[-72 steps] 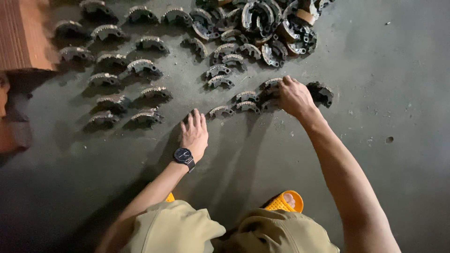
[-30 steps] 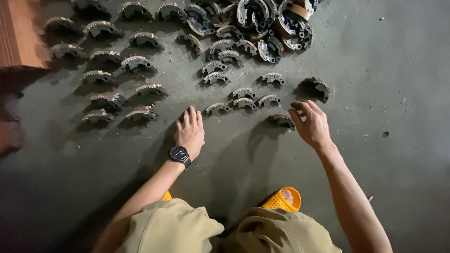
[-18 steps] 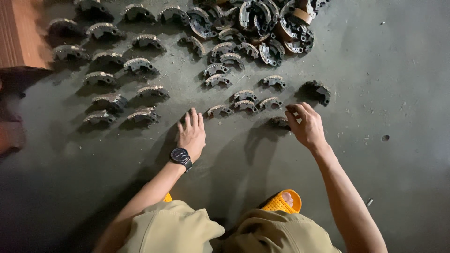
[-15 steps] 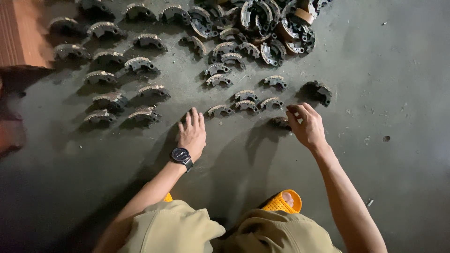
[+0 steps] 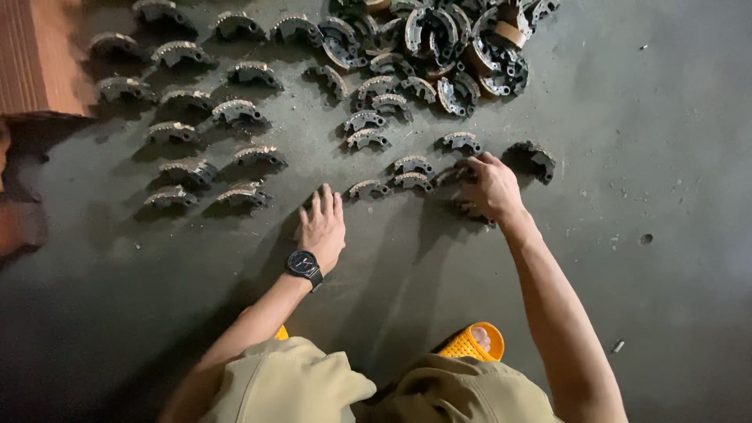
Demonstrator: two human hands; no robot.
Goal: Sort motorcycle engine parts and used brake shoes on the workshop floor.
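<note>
The left hand (image 5: 323, 227) lies flat on the dark concrete floor (image 5: 666, 157), its grip wide, fingers spread and holding nothing, a black wristwatch (image 5: 302, 265) on the wrist; the right hand (image 5: 492, 186) curls over a curved metal brake shoe (image 5: 475, 210) on the floor, fingers bent around it, though whether they pinch it I cannot tell; just beside it sit three shoes in a row (image 5: 392, 178); more shoes stand in ordered rows (image 5: 196, 133) to the left; a loose pile (image 5: 439, 39) lies beyond
</note>
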